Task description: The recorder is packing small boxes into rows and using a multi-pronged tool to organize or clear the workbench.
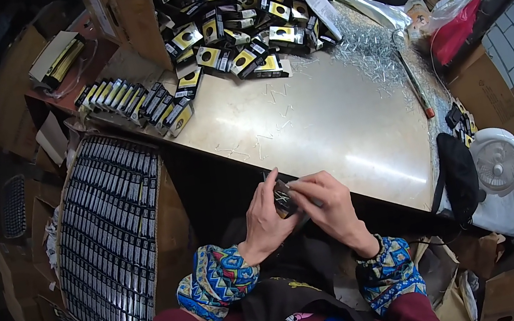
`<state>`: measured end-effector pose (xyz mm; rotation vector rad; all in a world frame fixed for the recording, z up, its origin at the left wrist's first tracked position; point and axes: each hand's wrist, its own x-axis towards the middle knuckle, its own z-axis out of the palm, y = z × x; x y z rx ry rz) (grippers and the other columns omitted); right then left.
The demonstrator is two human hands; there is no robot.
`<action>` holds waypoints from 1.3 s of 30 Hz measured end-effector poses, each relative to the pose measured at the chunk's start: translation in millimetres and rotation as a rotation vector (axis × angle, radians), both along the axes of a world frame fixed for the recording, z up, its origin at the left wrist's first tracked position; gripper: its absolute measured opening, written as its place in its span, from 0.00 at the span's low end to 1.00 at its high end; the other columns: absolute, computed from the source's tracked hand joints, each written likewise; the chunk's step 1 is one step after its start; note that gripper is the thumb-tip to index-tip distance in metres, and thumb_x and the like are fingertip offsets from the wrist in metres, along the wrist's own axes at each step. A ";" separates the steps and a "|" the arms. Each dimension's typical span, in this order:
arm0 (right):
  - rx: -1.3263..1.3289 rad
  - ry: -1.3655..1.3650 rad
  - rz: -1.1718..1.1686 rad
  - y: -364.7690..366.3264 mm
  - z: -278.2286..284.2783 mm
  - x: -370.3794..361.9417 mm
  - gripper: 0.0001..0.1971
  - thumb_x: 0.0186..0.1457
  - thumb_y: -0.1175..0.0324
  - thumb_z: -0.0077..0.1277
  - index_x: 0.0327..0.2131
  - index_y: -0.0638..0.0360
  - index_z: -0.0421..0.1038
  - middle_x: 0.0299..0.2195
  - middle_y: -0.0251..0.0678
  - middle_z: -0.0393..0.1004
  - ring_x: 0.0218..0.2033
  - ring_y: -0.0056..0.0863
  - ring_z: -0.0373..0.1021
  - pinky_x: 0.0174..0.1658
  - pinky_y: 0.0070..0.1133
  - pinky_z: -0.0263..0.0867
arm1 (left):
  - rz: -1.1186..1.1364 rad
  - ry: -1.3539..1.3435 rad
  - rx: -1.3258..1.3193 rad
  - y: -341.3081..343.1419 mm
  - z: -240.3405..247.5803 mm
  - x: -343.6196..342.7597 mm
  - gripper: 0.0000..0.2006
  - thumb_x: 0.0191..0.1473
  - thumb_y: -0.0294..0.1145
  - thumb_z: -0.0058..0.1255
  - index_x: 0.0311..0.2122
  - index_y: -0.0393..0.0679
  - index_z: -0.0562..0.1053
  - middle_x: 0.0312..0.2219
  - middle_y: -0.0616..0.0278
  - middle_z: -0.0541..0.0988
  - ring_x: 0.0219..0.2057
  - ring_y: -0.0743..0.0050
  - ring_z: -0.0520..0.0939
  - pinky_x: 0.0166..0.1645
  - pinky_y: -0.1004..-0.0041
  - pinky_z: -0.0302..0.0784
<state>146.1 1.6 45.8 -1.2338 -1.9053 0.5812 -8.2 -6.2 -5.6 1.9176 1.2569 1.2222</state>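
The shiny pale tabletop (333, 126) stretches ahead; at its near edge my left hand (265, 223) grips a small dark box (284, 198), my right hand (329, 205) curling inward beside it, fingertips bunched, their hold unclear.

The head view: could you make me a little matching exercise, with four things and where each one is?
1. small dark box
2. round white plastic fan
3. loose silvery metal pins
4. open brown cardboard carton

A. heaped on the pale, shiny table
B. picture's lower left
C. between the left hand and right hand
D. right of the table

Pairs: 1-C, 2-D, 3-A, 4-B
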 end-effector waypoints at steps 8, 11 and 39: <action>-0.137 -0.105 -0.115 3.2 3.3 25.6 0.07 0.52 0.73 0.55 0.36 0.64 0.76 0.27 0.45 0.77 0.27 0.38 0.75 0.32 0.25 0.70 | -0.046 0.217 0.088 0.2 10.4 4.1 0.45 0.40 0.33 0.64 0.62 0.35 0.53 0.54 0.45 0.63 0.55 0.44 0.63 0.59 0.58 0.58; -0.089 -0.120 -0.200 9.7 4.7 40.2 0.06 0.52 0.73 0.54 0.34 0.63 0.77 0.26 0.46 0.77 0.27 0.40 0.75 0.31 0.26 0.69 | -0.067 0.150 0.056 -3.5 3.8 5.8 0.46 0.42 0.36 0.66 0.62 0.32 0.52 0.56 0.45 0.60 0.56 0.44 0.61 0.60 0.58 0.57; -0.075 0.340 -0.142 -12.4 -29.3 3.7 0.17 0.49 0.76 0.59 0.44 0.63 0.73 0.49 0.49 0.71 0.45 0.37 0.74 0.44 0.23 0.71 | -0.053 0.026 0.142 12.9 3.1 9.5 0.33 0.42 0.26 0.62 0.53 0.43 0.59 0.43 0.48 0.72 0.40 0.44 0.78 0.40 0.61 0.77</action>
